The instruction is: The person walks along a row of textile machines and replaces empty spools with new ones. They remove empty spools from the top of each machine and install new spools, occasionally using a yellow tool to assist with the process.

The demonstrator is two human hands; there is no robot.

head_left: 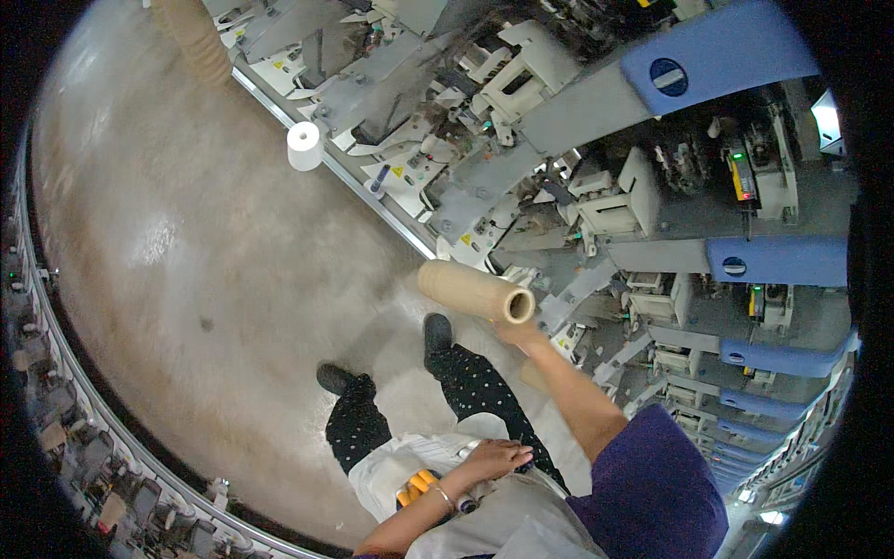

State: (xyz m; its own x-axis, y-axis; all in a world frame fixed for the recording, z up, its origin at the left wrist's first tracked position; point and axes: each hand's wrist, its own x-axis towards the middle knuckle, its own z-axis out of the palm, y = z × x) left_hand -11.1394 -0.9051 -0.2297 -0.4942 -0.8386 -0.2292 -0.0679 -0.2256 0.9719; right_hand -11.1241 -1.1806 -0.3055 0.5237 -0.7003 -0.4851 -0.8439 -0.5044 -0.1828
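A long tan stack of paper cones point(466, 287) stretches out ahead of me, its hollow end turned toward me. My right hand point(518, 334) is closed on this stack near the hollow end, with most of the fingers hidden behind it. In front of my waist, my left hand point(498, 456) rests over the white apron point(386, 466), fingers loosely stretched and nothing visible in them. Orange-yellow cylinders point(416, 486) show at the apron beside my left wrist. A small dark-ended object point(466, 504) lies just below that wrist.
A row of textile machines point(531, 84) with blue panels point(717, 56) runs along the right. On its metal rail edge point(372, 197) sits a white yarn cone point(304, 146). Another tan cone stack point(193, 42) is at the top left. More machinery point(140, 494) lines the lower left.
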